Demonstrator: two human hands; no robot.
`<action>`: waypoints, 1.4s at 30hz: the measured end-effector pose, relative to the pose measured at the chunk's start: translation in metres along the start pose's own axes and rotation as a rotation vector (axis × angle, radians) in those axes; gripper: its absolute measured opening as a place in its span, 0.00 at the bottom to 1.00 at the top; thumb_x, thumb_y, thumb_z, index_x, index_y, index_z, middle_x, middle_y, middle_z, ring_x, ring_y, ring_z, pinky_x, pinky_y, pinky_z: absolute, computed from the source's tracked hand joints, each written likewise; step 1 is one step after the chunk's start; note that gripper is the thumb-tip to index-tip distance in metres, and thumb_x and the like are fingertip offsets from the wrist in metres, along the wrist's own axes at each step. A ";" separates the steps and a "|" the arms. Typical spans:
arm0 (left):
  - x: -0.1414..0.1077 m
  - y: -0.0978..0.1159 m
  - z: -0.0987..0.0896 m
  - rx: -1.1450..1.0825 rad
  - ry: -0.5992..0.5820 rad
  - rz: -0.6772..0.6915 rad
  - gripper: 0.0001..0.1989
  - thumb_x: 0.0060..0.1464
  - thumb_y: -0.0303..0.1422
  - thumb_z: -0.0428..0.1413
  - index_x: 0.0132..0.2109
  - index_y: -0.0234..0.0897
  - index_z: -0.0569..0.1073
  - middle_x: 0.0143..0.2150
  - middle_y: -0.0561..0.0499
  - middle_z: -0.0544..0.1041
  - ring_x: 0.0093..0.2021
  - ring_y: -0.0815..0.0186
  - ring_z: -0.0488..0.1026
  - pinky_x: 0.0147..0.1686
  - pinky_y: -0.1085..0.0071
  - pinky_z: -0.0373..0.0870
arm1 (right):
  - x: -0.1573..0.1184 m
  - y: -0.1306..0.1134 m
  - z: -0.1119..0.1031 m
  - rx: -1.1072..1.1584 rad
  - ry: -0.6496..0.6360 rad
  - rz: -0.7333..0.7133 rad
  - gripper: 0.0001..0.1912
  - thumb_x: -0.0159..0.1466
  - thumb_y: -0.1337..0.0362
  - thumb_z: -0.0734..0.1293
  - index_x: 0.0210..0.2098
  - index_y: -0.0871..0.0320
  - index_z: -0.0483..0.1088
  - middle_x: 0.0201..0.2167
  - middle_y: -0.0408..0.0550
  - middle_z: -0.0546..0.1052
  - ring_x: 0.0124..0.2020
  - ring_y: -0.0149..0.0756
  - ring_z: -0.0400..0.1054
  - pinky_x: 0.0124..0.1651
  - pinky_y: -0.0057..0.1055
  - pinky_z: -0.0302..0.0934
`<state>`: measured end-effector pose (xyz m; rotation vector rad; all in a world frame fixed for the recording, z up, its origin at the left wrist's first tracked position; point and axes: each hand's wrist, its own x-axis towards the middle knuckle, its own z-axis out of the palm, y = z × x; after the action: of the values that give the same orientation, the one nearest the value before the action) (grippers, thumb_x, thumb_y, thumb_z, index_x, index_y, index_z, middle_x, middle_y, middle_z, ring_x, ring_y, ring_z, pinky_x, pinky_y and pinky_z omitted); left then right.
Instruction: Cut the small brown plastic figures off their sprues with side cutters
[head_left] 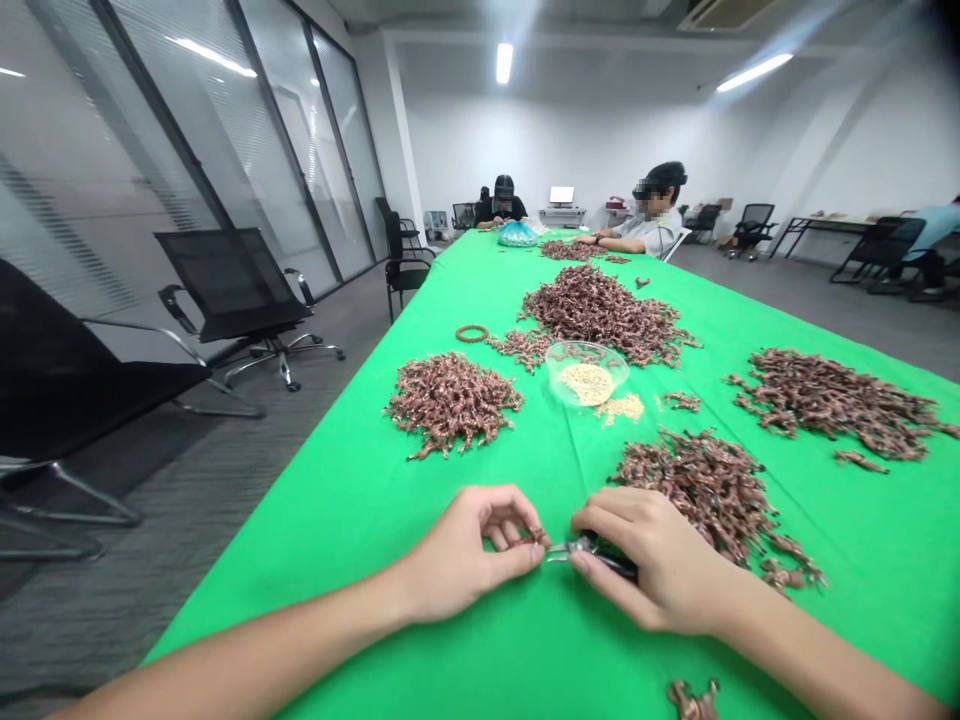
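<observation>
Near the front of the green table, my left hand point(480, 550) pinches a small brown figurine point(537, 537) between thumb and fingertips. Closed around the dark handles of small pliers point(581, 545) is my right hand point(652, 560); the metal jaws are parted and point left, close to the figurine. A heap of brown figurines point(701, 490) lies just behind my right hand. Beyond my hands stands a clear bowl point(587, 374) of small cream-coloured pieces, with more pieces point(621, 408) spilled beside it. One loose figurine point(693, 700) lies at the bottom edge.
Other figurine piles lie at left point(454, 402), centre back point(600, 310) and right point(840, 400) on the green cloth point(337, 500). A brown ring point(472, 333) is behind the left pile. Two people point(504, 205) point(656, 220) sit at the far end. Black chairs point(232, 280) stand left.
</observation>
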<state>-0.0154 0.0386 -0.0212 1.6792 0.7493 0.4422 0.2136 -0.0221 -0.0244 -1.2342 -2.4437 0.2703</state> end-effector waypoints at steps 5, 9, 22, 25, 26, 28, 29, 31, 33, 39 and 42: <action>-0.001 0.001 0.001 0.021 0.004 -0.013 0.13 0.54 0.36 0.62 0.40 0.30 0.75 0.32 0.48 0.76 0.30 0.69 0.68 0.32 0.72 0.65 | 0.000 0.000 0.001 0.000 -0.001 0.007 0.14 0.69 0.57 0.57 0.41 0.59 0.70 0.29 0.47 0.71 0.31 0.36 0.62 0.36 0.34 0.52; -0.001 0.001 0.002 0.036 0.005 -0.013 0.12 0.54 0.36 0.62 0.40 0.30 0.75 0.32 0.48 0.76 0.30 0.69 0.68 0.32 0.72 0.65 | 0.000 0.000 0.001 0.003 -0.011 0.013 0.14 0.69 0.57 0.57 0.42 0.59 0.70 0.29 0.47 0.71 0.31 0.36 0.62 0.36 0.34 0.52; -0.002 0.002 0.003 0.063 0.023 -0.002 0.12 0.54 0.37 0.61 0.39 0.31 0.75 0.32 0.49 0.77 0.31 0.68 0.69 0.33 0.72 0.65 | 0.000 -0.001 0.001 -0.001 -0.016 0.021 0.14 0.69 0.57 0.58 0.42 0.59 0.69 0.29 0.48 0.71 0.32 0.36 0.62 0.37 0.34 0.53; -0.002 0.003 0.003 0.075 0.021 -0.003 0.12 0.54 0.36 0.61 0.39 0.31 0.75 0.33 0.48 0.77 0.31 0.68 0.69 0.33 0.72 0.65 | 0.000 -0.001 0.000 -0.006 -0.027 0.024 0.14 0.69 0.57 0.57 0.42 0.58 0.69 0.30 0.48 0.71 0.32 0.36 0.63 0.37 0.34 0.53; -0.002 0.003 0.003 0.079 0.020 -0.005 0.12 0.54 0.36 0.61 0.40 0.31 0.75 0.33 0.48 0.77 0.31 0.68 0.69 0.33 0.72 0.65 | 0.001 -0.001 0.000 -0.007 -0.030 0.025 0.14 0.69 0.57 0.57 0.42 0.58 0.69 0.30 0.47 0.71 0.32 0.36 0.63 0.37 0.34 0.53; -0.002 0.004 0.003 0.084 0.020 -0.006 0.12 0.54 0.36 0.61 0.40 0.31 0.75 0.33 0.48 0.77 0.31 0.68 0.68 0.33 0.72 0.65 | 0.001 -0.002 0.000 -0.010 -0.035 0.029 0.14 0.69 0.56 0.57 0.42 0.58 0.69 0.29 0.47 0.71 0.32 0.36 0.63 0.37 0.34 0.53; -0.002 0.004 0.003 0.086 0.021 -0.005 0.12 0.54 0.36 0.61 0.40 0.31 0.75 0.32 0.48 0.77 0.31 0.68 0.68 0.33 0.72 0.65 | 0.001 -0.002 0.000 -0.011 -0.035 0.031 0.14 0.69 0.56 0.57 0.41 0.58 0.69 0.29 0.47 0.71 0.32 0.36 0.63 0.37 0.34 0.52; -0.002 0.004 0.003 0.087 0.024 -0.004 0.12 0.54 0.36 0.61 0.39 0.30 0.75 0.32 0.48 0.77 0.31 0.68 0.68 0.33 0.72 0.65 | 0.002 -0.002 0.000 -0.013 -0.034 0.033 0.14 0.69 0.56 0.57 0.41 0.58 0.69 0.29 0.47 0.71 0.32 0.36 0.62 0.37 0.34 0.52; -0.002 0.005 0.003 0.078 0.028 -0.006 0.12 0.54 0.36 0.61 0.39 0.31 0.76 0.32 0.49 0.77 0.31 0.68 0.68 0.33 0.72 0.65 | 0.002 -0.002 0.000 -0.010 -0.032 0.030 0.14 0.69 0.56 0.57 0.41 0.58 0.69 0.29 0.47 0.71 0.32 0.36 0.62 0.37 0.34 0.52; -0.002 0.006 0.003 0.066 0.025 -0.004 0.12 0.53 0.36 0.62 0.39 0.30 0.75 0.32 0.49 0.77 0.31 0.68 0.68 0.33 0.72 0.65 | 0.001 -0.002 -0.001 -0.011 -0.023 0.032 0.14 0.69 0.57 0.58 0.41 0.58 0.69 0.29 0.47 0.71 0.32 0.36 0.62 0.37 0.34 0.52; -0.002 0.006 0.003 0.059 0.023 -0.005 0.11 0.53 0.35 0.62 0.39 0.31 0.75 0.33 0.49 0.77 0.31 0.69 0.68 0.32 0.72 0.64 | 0.002 -0.002 -0.001 -0.017 -0.020 0.032 0.13 0.69 0.57 0.58 0.41 0.58 0.69 0.29 0.47 0.71 0.31 0.36 0.62 0.37 0.34 0.52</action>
<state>-0.0134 0.0340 -0.0157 1.7296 0.7898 0.4399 0.2111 -0.0220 -0.0223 -1.2843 -2.4497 0.2725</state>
